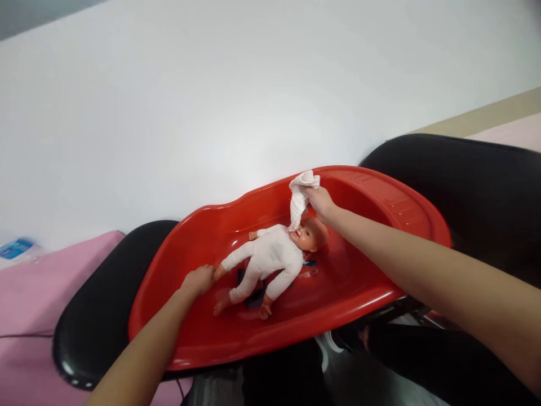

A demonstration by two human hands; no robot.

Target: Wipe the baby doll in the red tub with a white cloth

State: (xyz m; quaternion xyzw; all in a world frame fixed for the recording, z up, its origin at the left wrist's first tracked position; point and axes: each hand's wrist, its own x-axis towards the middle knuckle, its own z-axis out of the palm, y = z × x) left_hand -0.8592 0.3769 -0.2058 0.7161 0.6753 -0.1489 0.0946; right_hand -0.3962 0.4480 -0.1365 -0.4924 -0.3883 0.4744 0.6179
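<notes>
A baby doll [270, 251] with a white cloth body lies on its back in a red baby bathtub [198, 332]. Its head points right and its feet point left. My left hand [198, 280] is closed around one of the doll's feet. Above the doll's head, my right hand [321, 203] grips a crumpled white washcloth [299, 194]. The cloth hangs down beside the doll's face, and its lower end seems to touch the chin. Part of the tub's right side is hidden behind my right forearm.
The tub rests across black padded surfaces, one at left [105, 304] and one at right [477, 197]. Behind it rises a white wall [211, 101]. A pink covering [34, 304] with a blue-labelled package [17, 249] lies at left. My legs are below the tub's near edge.
</notes>
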